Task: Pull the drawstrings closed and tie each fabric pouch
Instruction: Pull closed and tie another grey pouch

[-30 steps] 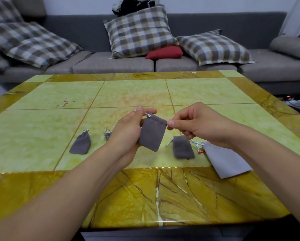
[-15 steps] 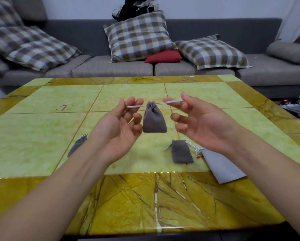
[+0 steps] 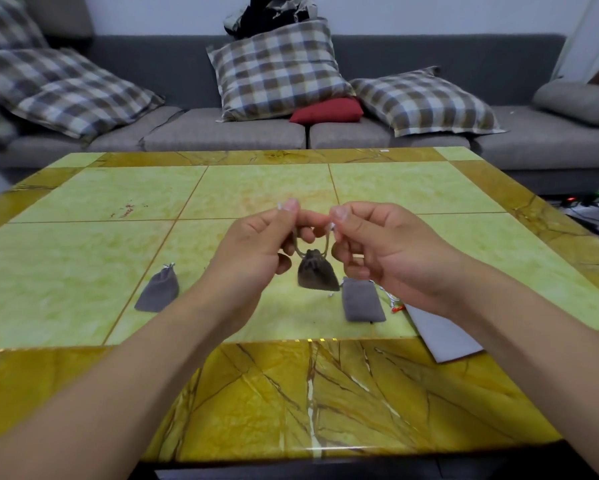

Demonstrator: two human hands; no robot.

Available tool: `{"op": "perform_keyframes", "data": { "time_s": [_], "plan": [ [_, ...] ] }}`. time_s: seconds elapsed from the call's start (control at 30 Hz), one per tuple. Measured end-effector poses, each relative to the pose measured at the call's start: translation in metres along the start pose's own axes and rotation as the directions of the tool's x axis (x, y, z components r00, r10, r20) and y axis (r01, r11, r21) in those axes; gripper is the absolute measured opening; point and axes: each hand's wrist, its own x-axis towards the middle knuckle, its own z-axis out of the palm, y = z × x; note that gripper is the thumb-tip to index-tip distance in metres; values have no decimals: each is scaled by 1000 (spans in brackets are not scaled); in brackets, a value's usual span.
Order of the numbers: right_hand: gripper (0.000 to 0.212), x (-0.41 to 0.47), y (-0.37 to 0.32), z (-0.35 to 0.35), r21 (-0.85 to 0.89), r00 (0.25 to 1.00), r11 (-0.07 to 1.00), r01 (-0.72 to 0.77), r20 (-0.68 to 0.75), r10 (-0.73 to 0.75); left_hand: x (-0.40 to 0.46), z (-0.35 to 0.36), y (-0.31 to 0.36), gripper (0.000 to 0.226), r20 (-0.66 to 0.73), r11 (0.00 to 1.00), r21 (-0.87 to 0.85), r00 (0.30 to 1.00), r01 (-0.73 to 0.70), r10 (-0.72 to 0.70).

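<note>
A small grey pouch [image 3: 316, 274] hangs above the table with its mouth cinched shut. Its two white drawstrings rise to my hands. My left hand [image 3: 256, 247] pinches the left string between thumb and forefinger. My right hand [image 3: 377, 247] pinches the right string the same way, and the fingertips of both hands nearly meet over the pouch. A second grey pouch [image 3: 158, 289] lies on the table to the left, gathered at its top. A third grey pouch [image 3: 362, 301] lies flat to the right, below my right hand.
A pale grey flat fabric piece [image 3: 440, 332] lies at the right, partly under my right forearm, with small silver and red bits beside it. The yellow-green table [image 3: 83, 258] has a marbled border. A grey sofa [image 3: 222, 133] with plaid cushions stands behind.
The strings were stretched out sideways between spread hands; now both hands have come together above the pouch, and the pouch hangs lower on slack loops.
</note>
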Motion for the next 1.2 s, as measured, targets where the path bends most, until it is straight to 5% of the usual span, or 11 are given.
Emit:
{"op": "perform_keyframes", "data": {
  "time_s": [0.17, 0.37, 0.5, 0.8, 1.03, 1.2],
  "plan": [
    [28, 0, 0, 4, -253, 988, 963, 88, -98, -116, -4, 8, -2, 34, 3, 999, -12, 999, 53, -53],
    [16, 0, 0, 2, -388, 966, 894, 226, -28, -256, -7, 11, -4, 40, 187, 988, 91, 973, 122, -137],
    [17, 4, 5, 2, -375, 975, 909, 180, -56, -216, -8, 10, 1, 7, 368, 934, -219, 911, 281, -187],
    [20, 5, 8, 0, -177, 984, 979, 98, -131, -122, -3, 4, -6, 21, 308, 929, -314, 947, 195, -95],
    [16, 1, 0, 3, -273, 981, 948, 161, -60, -184, -8, 4, -5, 33, 235, 992, 21, 964, 121, -123],
    [25, -1, -1, 3, -274, 981, 945, 178, -28, -193, -9, 5, -2, 32, 301, 984, 76, 937, 163, -178]
  ]
}}
